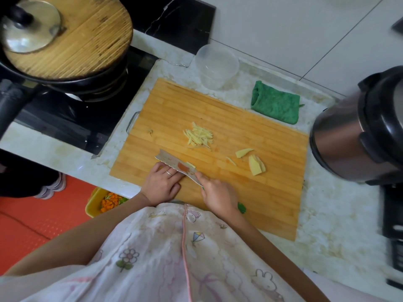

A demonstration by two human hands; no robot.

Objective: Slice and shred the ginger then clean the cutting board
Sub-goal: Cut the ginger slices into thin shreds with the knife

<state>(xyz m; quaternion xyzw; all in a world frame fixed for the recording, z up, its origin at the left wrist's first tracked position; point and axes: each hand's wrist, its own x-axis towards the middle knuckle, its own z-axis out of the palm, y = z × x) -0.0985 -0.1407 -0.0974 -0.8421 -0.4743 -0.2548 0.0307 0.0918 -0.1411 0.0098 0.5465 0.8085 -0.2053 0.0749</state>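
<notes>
Right hand (218, 196) wraps knife (177, 166) handle, blade near cutting board (218, 105) front edge; left hand (162, 184) fingers flat against blade as guide, tips hidden. Ginger shreds (198, 137) heaped board centre, clear of cut; unshredded slices (256, 165) wait board right

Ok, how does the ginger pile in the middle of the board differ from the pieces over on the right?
The shredded pile is thin strips heaped together mid-board; the right-hand slices are broad flat pieces, not yet shredded. The pile is one cluster; the slices lie apart in a few pieces, nearer the right edge. Both are pale yellow ginger on the cutting board, clear of the knife.
</notes>
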